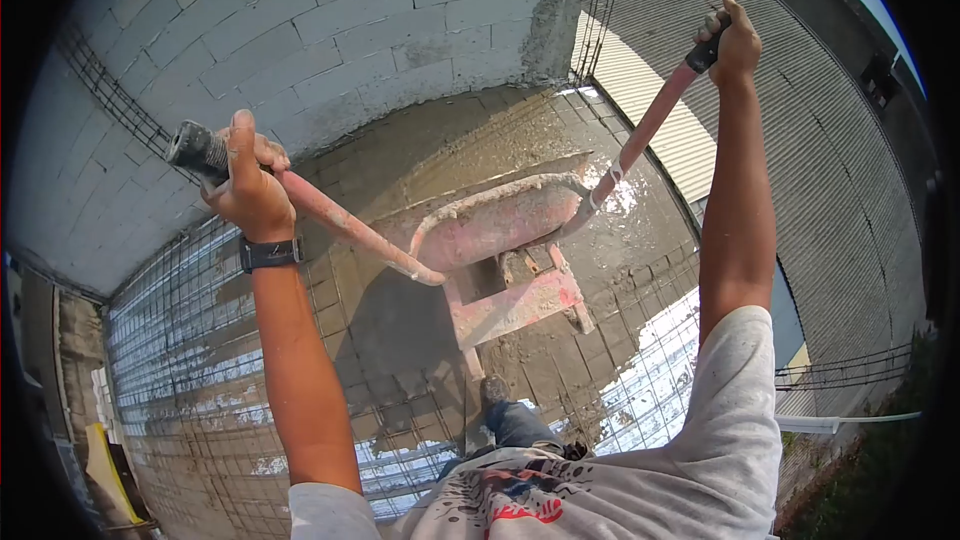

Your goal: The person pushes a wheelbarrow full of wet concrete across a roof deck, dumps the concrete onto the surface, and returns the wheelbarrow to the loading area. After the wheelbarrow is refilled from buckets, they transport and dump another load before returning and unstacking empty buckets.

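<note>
A red wheelbarrow, crusted with cement, is tipped forward with its handles raised. My left hand wraps round the black grip of its left handle, thumb pointing up. Higher up on the right, my right hand is closed on the other black grip. The barrow's leg frame faces me, and the inside of its tray is hidden from this side. Wet concrete spreads over the floor beyond the tray.
A grey block wall rises ahead and to the left. Rebar mesh lies across the floor at left, over shiny metal sheeting. Upright rebar stands at the wall's corner. A corrugated roof lies beyond the right edge.
</note>
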